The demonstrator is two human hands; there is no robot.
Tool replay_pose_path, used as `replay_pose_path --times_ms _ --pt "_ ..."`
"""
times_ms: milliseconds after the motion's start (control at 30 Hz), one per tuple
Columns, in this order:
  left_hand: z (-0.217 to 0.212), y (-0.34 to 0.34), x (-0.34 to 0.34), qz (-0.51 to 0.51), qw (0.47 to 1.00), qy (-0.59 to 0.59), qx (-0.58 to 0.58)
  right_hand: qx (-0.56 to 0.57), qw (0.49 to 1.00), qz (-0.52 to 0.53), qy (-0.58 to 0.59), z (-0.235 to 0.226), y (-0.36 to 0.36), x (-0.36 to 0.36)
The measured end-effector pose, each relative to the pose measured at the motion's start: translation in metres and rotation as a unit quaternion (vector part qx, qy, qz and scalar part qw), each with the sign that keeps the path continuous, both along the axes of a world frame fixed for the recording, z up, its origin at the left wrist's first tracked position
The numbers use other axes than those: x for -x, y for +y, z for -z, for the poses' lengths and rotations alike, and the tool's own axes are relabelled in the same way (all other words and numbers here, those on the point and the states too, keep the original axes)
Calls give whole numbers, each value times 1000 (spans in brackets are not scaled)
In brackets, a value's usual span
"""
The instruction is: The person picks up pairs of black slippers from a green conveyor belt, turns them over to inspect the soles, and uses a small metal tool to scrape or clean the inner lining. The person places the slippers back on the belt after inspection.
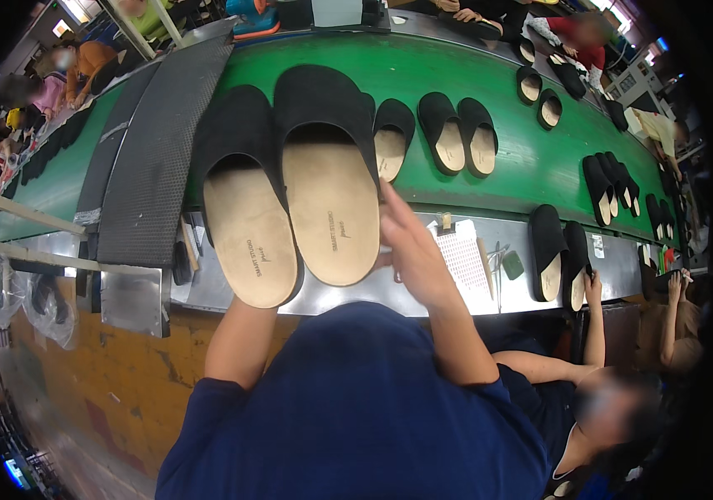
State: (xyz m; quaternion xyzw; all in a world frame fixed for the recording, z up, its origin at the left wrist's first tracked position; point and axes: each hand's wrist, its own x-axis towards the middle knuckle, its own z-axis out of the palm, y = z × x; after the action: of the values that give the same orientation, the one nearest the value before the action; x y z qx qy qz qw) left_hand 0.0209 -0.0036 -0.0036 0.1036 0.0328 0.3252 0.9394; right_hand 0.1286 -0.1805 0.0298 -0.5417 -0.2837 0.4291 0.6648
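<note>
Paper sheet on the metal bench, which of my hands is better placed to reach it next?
Probably your right hand: it is close beside the paper sheet. Your left hand is out of sight, its forearm ending behind the black slippers, farther left.

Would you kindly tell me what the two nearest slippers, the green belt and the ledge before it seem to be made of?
Slipper uppers: matte black, perhaps felt or suede-like fabric, given the unshiny surface.
Insoles: smooth beige, possibly leather or synthetic; the even face leaves it open.
Green belt: likely rubber or plastic, smooth with soft glare.
Ledge: probably bare metal, silvery with bright reflections.
</note>
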Motion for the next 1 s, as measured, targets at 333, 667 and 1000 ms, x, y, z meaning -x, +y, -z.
replay_pose_path --times_ms 333,667,1000 --pt "0 15 15 -41 998 8 -39 -106 993 -47 -25 -7 -2 31" --pt "0 12 17 -41 995 53 -73 -71 996 -49 -14 -3 0 34" --pt "34 35 64 -67 969 211 -107 141 906 161 -366 136 -67 12"
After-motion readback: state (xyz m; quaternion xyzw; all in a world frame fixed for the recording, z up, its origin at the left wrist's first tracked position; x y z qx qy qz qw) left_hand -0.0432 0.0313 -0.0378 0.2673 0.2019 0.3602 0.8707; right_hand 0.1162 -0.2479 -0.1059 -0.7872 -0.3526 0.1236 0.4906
